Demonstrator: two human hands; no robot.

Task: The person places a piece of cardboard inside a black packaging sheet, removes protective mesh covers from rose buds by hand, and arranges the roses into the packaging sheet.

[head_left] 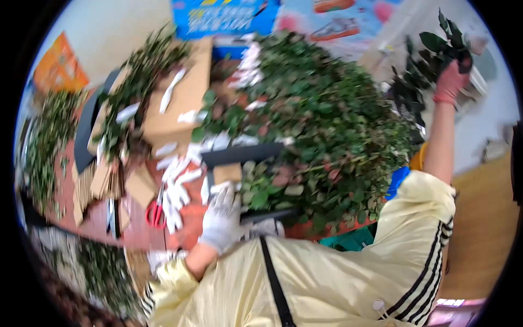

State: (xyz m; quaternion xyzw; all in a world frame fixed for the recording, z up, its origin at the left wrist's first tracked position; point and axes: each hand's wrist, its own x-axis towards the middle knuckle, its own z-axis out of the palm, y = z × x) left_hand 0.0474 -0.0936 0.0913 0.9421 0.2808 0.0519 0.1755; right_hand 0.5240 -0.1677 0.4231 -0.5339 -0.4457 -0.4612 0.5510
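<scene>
My left hand (pixel 220 218), in a white glove, rests palm down at the table's front edge, fingers stretched toward a small brown card (pixel 227 173) beside a dark tray edge. My right hand (pixel 452 82), in a pink glove, is raised at the far upper right, its fingers wrapped round a bunch of dark green leafy stems (pixel 436 46). A large heap of green leafy stems (pixel 321 109) lies between the two hands. White paper-like sleeves (pixel 174 191) are scattered left of my left hand.
Red-handled scissors (pixel 156 215) and a dark-and-silver tool (pixel 113 217) lie on the red table (pixel 147 234). Brown cards (pixel 140 186) and cardboard (pixel 190 76) are at the left. More stems (pixel 52 136) stand at the far left. An orange bag (pixel 61 65) hangs behind.
</scene>
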